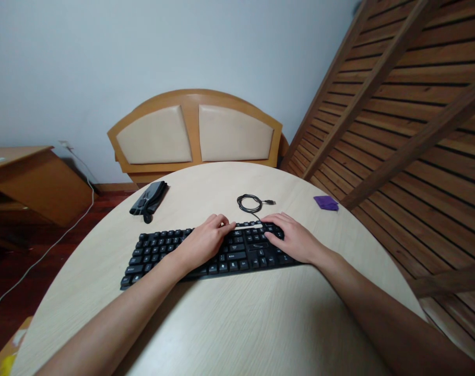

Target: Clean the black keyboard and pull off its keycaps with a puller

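Observation:
A black keyboard (236, 256) lies slightly slanted across the round table, its keys facing up. My left hand (208, 237) is over its middle, thumb and fingers pinched at the left end of a slim white stick (249, 226). That stick lies level along the top rows of keys and points right; its exact kind I cannot make out. My right hand (290, 237) rests on the keyboard's right end, fingers spread along the far edge and thumb apart, close to the stick's right tip. Behind the keyboard its black cable (250, 203) is coiled, with the USB plug to the right.
On the pale round table (237, 324), a folded dark grey pouch-like item (149, 199) lies at the far left. A purple folded cloth (326, 203) is near the right edge. Beyond stand a padded headboard (194, 136), a wooden desk (37, 177) and a slatted wooden screen (410, 120).

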{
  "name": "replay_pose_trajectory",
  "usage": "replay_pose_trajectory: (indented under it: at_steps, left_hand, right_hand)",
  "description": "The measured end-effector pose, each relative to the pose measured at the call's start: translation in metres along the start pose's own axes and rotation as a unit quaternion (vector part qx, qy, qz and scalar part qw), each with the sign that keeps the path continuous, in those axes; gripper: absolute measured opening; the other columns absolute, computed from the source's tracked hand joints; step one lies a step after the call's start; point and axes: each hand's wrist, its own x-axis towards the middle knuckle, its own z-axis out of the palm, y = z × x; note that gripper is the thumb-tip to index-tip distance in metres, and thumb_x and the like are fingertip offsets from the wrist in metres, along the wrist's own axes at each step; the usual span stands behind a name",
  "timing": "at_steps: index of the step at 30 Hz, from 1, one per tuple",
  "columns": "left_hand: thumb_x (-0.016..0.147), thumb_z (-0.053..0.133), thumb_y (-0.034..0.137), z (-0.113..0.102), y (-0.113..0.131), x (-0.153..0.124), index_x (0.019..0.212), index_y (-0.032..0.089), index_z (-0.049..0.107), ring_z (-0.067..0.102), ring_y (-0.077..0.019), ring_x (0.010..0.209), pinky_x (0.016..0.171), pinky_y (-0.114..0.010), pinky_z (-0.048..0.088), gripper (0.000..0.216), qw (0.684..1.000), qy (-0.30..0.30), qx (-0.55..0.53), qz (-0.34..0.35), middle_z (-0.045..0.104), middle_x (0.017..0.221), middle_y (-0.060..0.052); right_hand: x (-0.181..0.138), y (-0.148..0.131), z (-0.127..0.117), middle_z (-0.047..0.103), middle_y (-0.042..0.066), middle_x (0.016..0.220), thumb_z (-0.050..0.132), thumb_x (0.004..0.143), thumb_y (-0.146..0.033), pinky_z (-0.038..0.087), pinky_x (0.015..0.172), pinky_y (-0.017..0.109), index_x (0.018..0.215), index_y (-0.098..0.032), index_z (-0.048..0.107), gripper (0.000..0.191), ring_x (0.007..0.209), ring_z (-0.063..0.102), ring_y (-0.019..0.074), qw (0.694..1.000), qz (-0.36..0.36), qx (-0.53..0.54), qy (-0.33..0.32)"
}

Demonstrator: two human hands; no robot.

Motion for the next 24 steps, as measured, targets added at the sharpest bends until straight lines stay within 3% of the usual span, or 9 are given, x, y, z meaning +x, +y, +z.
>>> replay_pose_trajectory:
  at_steps: [9, 19, 24]
  left_hand:
    - [0.105, 0.043, 0.018, 0.015, -0.001, 0.0, 0.121, 0.019, 0.069, 0.059, -0.0237, 0.097, 0.082, -0.039, 0.056, 0.031, 0.995, 0.066, -0.064, -0.031, 0.069, 0.103, -0.008]
    - [0.1, 0.047, 0.011, 0.017, -0.003, -0.001, 0.116, 0.019, 0.069, 0.06, -0.0247, 0.097, 0.084, -0.041, 0.055, 0.029, 0.991, 0.098, -0.064, -0.071, 0.07, 0.104, -0.007]
    - [0.1, 0.047, 0.012, 0.017, -0.003, -0.002, 0.118, 0.021, 0.071, 0.061, -0.0238, 0.097, 0.085, -0.041, 0.055, 0.031, 0.989, 0.107, -0.092, -0.052, 0.071, 0.107, -0.007]
  right_hand:
    - [0.001, 0.0, 0.0, 0.071, 0.008, 0.12, 0.058, 0.094, -0.027, 0.041, 0.111, 0.054, 0.119, -0.024, 0.064, 0.026, 0.113, 0.065, 0.027, 1.0, 0.003, 0.012, -0.001]
    - [0.0, 0.002, 0.001, 0.069, 0.008, 0.121, 0.057, 0.095, -0.026, 0.043, 0.108, 0.051, 0.118, -0.023, 0.062, 0.024, 0.113, 0.063, 0.0259, 1.0, 0.004, 0.019, -0.006]
    - [0.0, 0.002, 0.0, 0.07, 0.008, 0.12, 0.057, 0.095, -0.025, 0.046, 0.104, 0.048, 0.118, -0.023, 0.062, 0.024, 0.112, 0.062, 0.026, 1.0, 0.004, 0.016, -0.003]
